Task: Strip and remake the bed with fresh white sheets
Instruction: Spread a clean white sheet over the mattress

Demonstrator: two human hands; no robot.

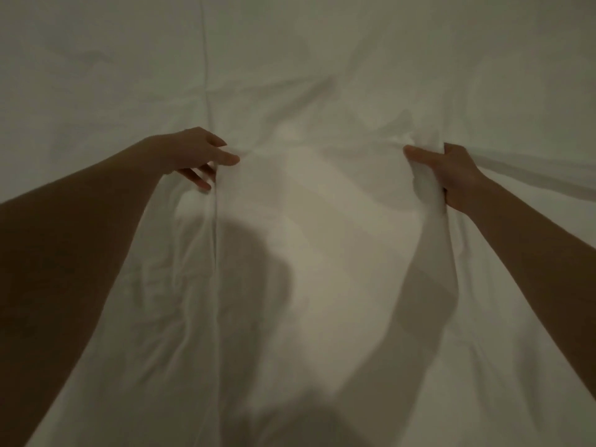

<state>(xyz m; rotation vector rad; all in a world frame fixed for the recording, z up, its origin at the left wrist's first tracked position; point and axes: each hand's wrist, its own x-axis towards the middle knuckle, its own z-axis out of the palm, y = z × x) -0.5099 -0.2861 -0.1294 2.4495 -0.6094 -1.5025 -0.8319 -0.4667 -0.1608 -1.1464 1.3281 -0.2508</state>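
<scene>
Both arms stretched forward over the sheet (322, 221), which fills the whole view. Left hand (200, 156): grip narrow, thumb and forefinger pinching a long raised fold (214, 253) that runs from the hand back toward the body, other fingers splayed loose under it. Right hand (451, 175): grip closed around a thick bunched wad of the same cloth, thumb on top. 2 hold points set well apart, probably to put tension across the span between them and lift the middle clear; cloth there looks pulled taut with creases radiating off both hands. Pinch on the left likely because only a thin fold edge sits there; full fist on the right because more slack has gathered. Judged mid-spread or mid-pull of the sheet; cannot tell whether this is the old sheet coming off or the fresh one going on. Further out, more white cloth lying flat with a straight seam (204, 59) running away at upper left, presumably the bed itself. Surface soft, wrinkled, no hard edge visible. Room dim, light warm and low; dark shadows of head and arms fall on the cloth near the bottom. No walls, floor or furniture in view.
</scene>
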